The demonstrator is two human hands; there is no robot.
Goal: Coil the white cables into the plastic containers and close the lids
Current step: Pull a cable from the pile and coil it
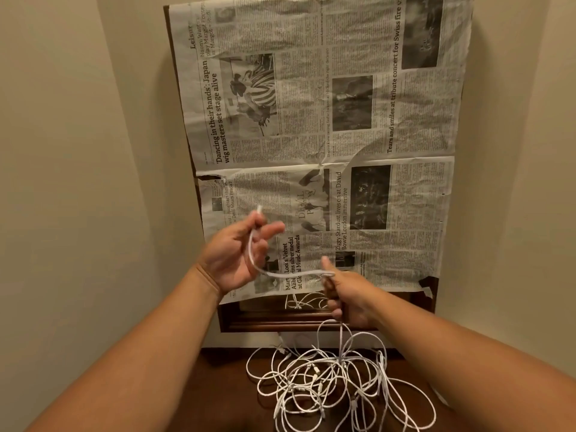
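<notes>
Cable under work: one white cable (pixel 282 273) is lifted clear of the surface and spans the two hands. The left hand (pixel 240 254) pinches it near the plug end (pixel 258 210), which stands up past the fingers (pixel 274 229). These are blurred, so the exact pinch cannot be read. The right hand (pixel 346 299) is closed round the same cable, thumb raised. From that fist the cable drops into the tangle of cables (pixel 336 381) lying below on the surface (pixel 224 388).

Assessment: the step appears to be separating one cable and beginning its coil. No coil is formed, so the task is judged near its start. Recommended practice is to keep the plug end fixed in the left hand, feed length through a relaxed right hand, and lay even loops small enough for a container. Draw slowly: the trailing run passes through crossed loops, and a sharp pull would likely tighten a knot or drag the heap toward the edge. No plastic container or lid is in view.

Surroundings: the surface is dark brown wood, set in a narrow recess between plain beige walls (pixel 78 151). Above it a wooden frame (pixel 280 321) hangs on the back wall, covered almost wholly by a creased newspaper (pixel 311 120). The uncovered strip at its foot shows white cable loops, probably a reflection.
</notes>
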